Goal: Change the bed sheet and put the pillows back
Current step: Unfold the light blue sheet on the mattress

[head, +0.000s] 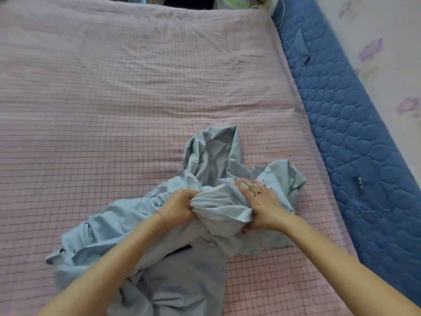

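Blue quilted pad [355, 124] at three o'clock beside pink checked mattress cover [127, 92], left hand [180, 206] gripping crumpled light-blue sheet [211, 156], right hand [262, 201] fingers spread, thumb pinching it

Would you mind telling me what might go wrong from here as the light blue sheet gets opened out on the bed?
1. The light blue sheet is bunched and twisted; the left hand grips a random fold, so it may open crooked or inside out.
2. The right hand wears a ring that could snag the fabric.
3. Tugging may ruck the wrinkled pink checked cover underneath.
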